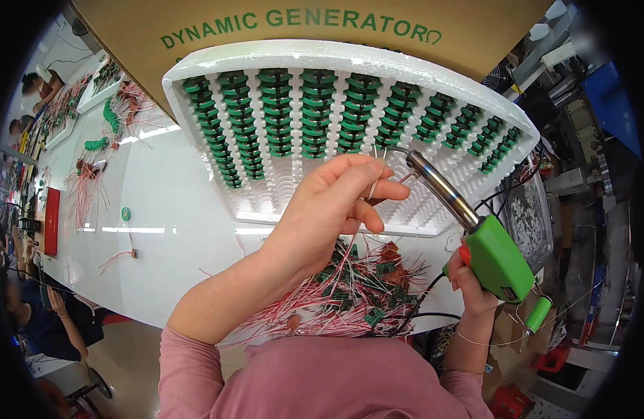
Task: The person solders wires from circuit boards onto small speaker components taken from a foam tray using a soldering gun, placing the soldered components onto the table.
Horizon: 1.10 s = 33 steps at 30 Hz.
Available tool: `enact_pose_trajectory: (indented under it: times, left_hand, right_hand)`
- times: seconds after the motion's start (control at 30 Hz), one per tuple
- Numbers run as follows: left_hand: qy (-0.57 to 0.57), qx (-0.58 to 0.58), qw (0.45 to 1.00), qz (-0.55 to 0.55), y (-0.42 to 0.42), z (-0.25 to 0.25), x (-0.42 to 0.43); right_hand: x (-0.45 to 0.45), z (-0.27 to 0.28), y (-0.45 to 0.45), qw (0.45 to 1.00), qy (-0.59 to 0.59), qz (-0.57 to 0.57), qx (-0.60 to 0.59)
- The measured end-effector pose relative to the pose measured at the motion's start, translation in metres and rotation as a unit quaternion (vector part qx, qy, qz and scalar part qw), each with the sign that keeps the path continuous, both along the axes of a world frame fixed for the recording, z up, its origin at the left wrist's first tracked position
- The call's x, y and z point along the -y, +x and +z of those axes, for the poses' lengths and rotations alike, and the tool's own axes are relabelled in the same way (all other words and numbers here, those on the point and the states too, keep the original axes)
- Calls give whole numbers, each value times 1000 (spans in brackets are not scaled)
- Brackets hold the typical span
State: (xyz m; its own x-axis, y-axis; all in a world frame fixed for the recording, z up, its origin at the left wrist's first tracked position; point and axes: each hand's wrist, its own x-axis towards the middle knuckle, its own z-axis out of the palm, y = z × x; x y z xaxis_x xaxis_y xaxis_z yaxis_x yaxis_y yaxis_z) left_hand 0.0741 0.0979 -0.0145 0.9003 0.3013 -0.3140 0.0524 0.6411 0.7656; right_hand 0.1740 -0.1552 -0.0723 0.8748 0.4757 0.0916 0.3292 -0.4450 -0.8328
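My left hand point(350, 195) is closed in a pinch on thin wires point(375, 183), in front of the white foam tray. With my right hand point(467, 279) I grip a green soldering gun point(500, 260); its metal barrel point(444, 190) points up and left, and the bent tip is close to my left fingertips and the wires. Behind, the foam tray point(350, 52) holds rows of green and black round parts point(275, 112) in its upper slots. A pile of small green circuit boards point(374, 318) with red and white wires lies below my hands.
A cardboard box point(126, 35) stands behind the tray. One green ring point(126, 214) and a small wired piece point(133, 253) lie on the white table point(161, 269). More wired parts and a red box point(49, 221) are at left. Other people are at the far left.
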Motion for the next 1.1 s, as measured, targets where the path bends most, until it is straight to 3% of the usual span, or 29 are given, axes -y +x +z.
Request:
enact_pose_trajectory:
  times: [0.3, 0.43, 0.93, 1.1]
  left_hand:
    - [-7, -7, 1000, -5, 0, 2, -1]
    - [-13, -10, 1000, -8, 0, 2, -1]
    - [-15, -12, 1000, -15, 1, 3, -3]
    - [-14, -13, 1000, -17, 1, 3, -3]
  right_hand:
    - [-7, 13, -4, 999, -5, 29, 14]
    - [-8, 15, -6, 996, 64, 25, -49]
    - [-8, 21, -7, 990, 83, 31, -112]
    - [-8, 19, -7, 994, 71, 13, -87]
